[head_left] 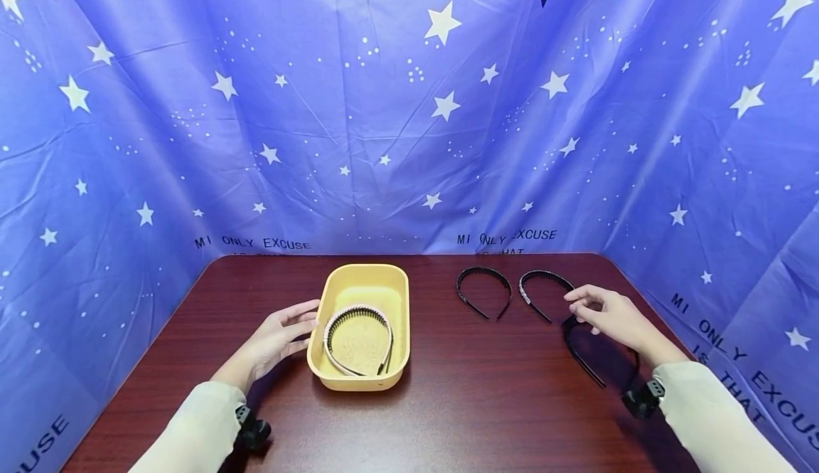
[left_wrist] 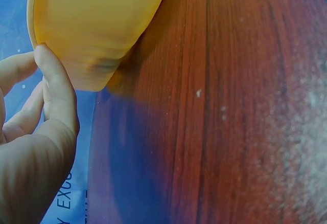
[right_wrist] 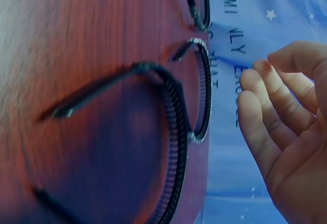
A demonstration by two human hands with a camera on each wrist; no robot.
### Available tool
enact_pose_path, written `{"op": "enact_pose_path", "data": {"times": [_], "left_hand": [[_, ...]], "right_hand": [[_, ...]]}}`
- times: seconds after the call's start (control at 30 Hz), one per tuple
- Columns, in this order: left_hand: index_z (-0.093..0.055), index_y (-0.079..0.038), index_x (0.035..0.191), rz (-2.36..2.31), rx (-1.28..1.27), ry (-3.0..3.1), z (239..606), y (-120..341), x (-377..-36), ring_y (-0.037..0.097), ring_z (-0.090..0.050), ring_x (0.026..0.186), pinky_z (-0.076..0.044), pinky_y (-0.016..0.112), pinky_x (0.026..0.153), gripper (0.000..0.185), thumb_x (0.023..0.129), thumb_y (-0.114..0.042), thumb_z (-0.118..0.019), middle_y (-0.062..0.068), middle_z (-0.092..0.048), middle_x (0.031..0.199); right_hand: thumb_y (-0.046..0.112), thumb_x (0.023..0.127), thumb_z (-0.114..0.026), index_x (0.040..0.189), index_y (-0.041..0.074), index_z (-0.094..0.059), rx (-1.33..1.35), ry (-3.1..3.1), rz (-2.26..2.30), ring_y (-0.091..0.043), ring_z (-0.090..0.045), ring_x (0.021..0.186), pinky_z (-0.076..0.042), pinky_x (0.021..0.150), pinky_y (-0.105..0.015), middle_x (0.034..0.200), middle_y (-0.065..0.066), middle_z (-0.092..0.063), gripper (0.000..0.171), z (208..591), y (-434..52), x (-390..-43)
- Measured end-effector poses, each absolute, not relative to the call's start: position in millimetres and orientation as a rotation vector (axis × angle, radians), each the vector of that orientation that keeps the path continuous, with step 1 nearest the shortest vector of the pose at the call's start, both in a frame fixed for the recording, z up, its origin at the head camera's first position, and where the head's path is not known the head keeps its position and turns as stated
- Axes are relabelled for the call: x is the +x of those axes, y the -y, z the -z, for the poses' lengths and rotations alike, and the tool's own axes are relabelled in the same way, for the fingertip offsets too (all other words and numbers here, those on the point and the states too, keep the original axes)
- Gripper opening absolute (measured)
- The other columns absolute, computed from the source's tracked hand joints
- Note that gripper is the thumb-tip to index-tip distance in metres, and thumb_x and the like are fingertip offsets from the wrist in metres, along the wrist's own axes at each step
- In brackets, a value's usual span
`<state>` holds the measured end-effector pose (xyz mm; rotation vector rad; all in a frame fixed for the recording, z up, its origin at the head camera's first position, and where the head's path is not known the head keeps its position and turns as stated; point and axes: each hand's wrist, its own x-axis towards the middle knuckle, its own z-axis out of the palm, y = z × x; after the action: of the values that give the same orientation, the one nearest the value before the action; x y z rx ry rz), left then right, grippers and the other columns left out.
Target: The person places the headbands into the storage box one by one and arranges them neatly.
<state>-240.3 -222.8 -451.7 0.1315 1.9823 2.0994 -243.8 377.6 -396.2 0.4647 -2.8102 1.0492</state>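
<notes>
Four headbands: one lies inside the yellow tray (head_left: 333, 295), three lie on the dark wooden table (head_left: 486, 402) to its right.

Tray: it sits left of centre on the table, long side running away from the viewer; its raised walls keep the headband inside from sliding out.

Headband in tray (head_left: 355, 338): a pale, beaded band with a dark toothed inner edge, lying flat on the tray floor, open ends toward the person.

Left hand (head_left: 278, 338): fingers relaxed and nearly straight, fingertips resting against the tray's left wall; the left wrist view shows the thumb (left_wrist: 53, 81) pressed on the yellow rim. It appears to steady the tray rather than lift it, judging by the tray sitting flat.

Far black headband (head_left: 483, 291): lies alone just right of the tray, untouched.

Beaded-edge headband (head_left: 540, 291): lies beside the far one, its arch toward the curtain, just left of the right fingertips.

Near black headband (head_left: 598, 359): the largest-looking one, partly under the right hand, its toothed arch clear in the right wrist view (right_wrist: 171, 132).

Right hand (head_left: 608, 314): fingers loosely curved and close together, hovering above the arches of the two nearer headbands; it holds nothing, and no contact is visible.

Backdrop: a blue star-printed curtain (head_left: 409, 103) encloses the table on three sides.
</notes>
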Motion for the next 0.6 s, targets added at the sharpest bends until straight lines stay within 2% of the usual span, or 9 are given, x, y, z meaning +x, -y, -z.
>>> {"op": "enact_pose_path", "data": {"times": [0.27, 0.4, 0.6], "left_hand": [[-0.034, 0.004, 0.152, -2.112, 0.131, -1.969, 451.2, 222.3, -240.0, 0.015, -0.063, 0.105, -0.055, 0.033, 0.088, 0.061, 0.099, -0.007, -0.062, 0.024, -0.051, 0.137], [-0.034, 0.005, 0.152, -2.120, 0.133, -1.957, 451.2, 221.9, -239.9, 0.015, -0.063, 0.104, -0.055, 0.034, 0.089, 0.061, 0.099, -0.006, -0.061, 0.023, -0.052, 0.135], [-0.034, 0.005, 0.152, -2.114, 0.134, -1.964, 450.8, 221.6, -239.4, 0.014, -0.063, 0.105, -0.055, 0.033, 0.089, 0.060, 0.099, -0.006, -0.061, 0.023, -0.052, 0.135]], "right_hand": [[0.020, 0.100, -0.063, 0.120, 0.002, -0.063, 0.347, 2.846, -1.058, -0.011, -0.064, 0.078, -0.055, 0.057, -0.031, 0.095, -0.014, -0.069, 0.027, 404.3, -408.2, -240.8], [0.019, 0.101, -0.061, 0.122, -0.003, -0.061, 0.294, 2.861, -1.054, -0.013, -0.064, 0.077, -0.055, 0.057, -0.031, 0.092, -0.014, -0.067, 0.030, 407.8, -423.5, -237.1], [0.019, 0.102, -0.059, 0.124, -0.006, -0.059, 0.210, 2.889, -1.062, -0.013, -0.064, 0.077, -0.055, 0.059, -0.032, 0.096, -0.015, -0.069, 0.034, 416.6, -446.8, -234.9]]}}
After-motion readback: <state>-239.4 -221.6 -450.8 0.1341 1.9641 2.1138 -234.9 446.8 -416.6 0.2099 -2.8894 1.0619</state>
